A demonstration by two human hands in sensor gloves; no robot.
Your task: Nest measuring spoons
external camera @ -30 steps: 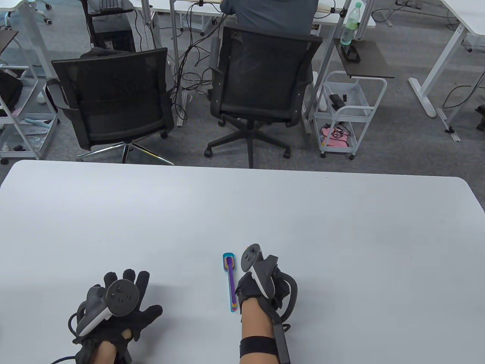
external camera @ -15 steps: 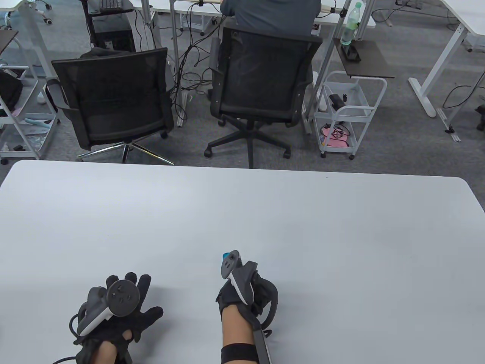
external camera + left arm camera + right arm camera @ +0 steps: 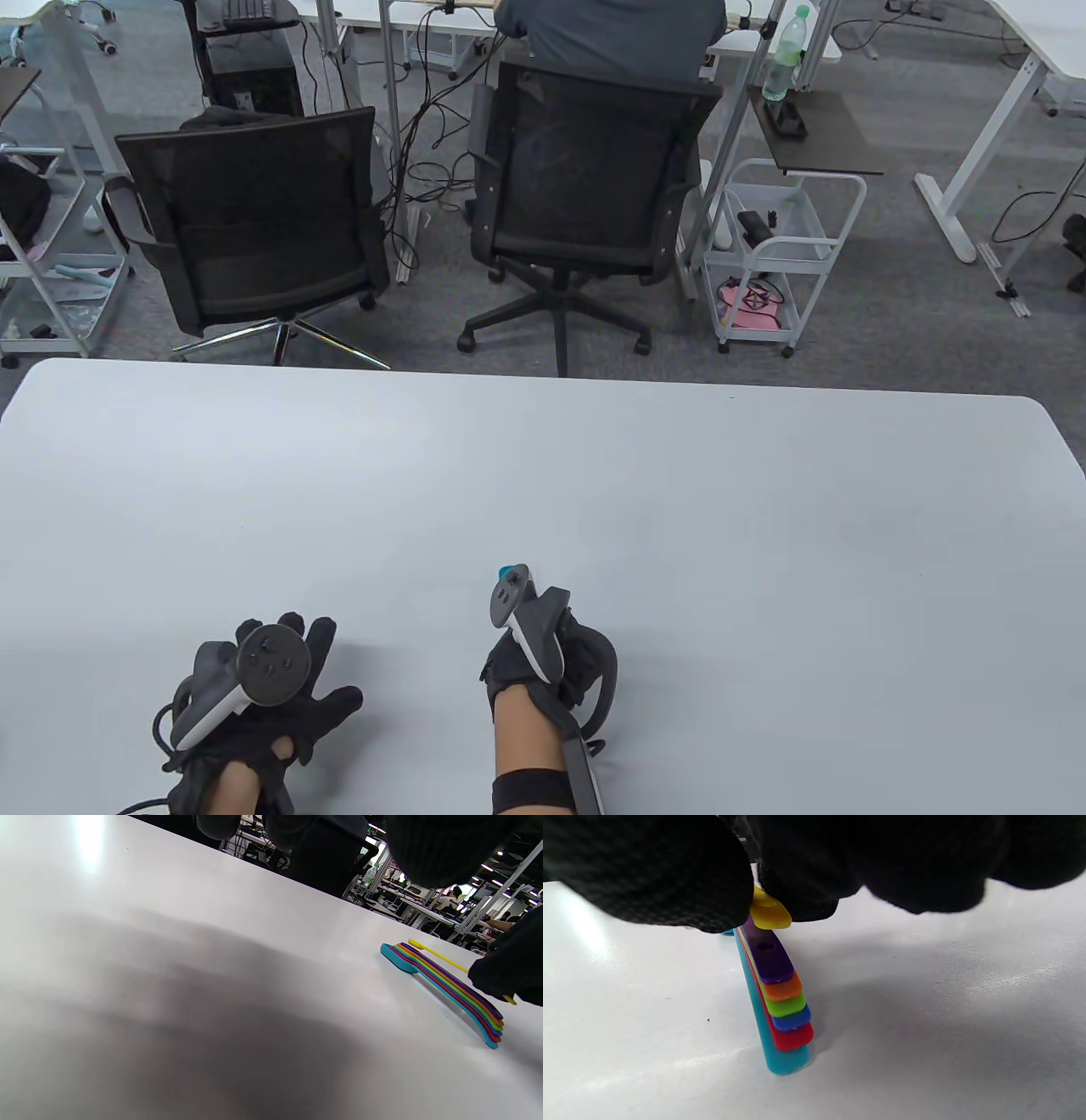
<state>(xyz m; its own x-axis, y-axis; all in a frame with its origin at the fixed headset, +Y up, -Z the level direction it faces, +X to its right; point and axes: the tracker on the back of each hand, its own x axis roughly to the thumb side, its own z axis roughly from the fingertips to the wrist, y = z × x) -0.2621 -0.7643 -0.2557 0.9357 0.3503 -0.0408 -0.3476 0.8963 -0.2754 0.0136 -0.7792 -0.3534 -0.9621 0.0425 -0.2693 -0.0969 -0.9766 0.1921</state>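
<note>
Right hand (image 3: 534, 662): we see it pinching the yellow spoon (image 3: 441, 959) by its handle, just over the stack.
Nested spoons (image 3: 445, 988): lying on the white table (image 3: 679, 509).
Left hand (image 3: 263, 705): fingers spread, flat on the table.

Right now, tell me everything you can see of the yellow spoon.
The yellow spoon is thin, glossy and looks like plastic, with a long flat handle rounded at its end. The right hand pinches that handle end. It is tilted: in the left wrist view its far end stands above the nested stack of spoons on the table. Its bowl cannot be made out.
</note>
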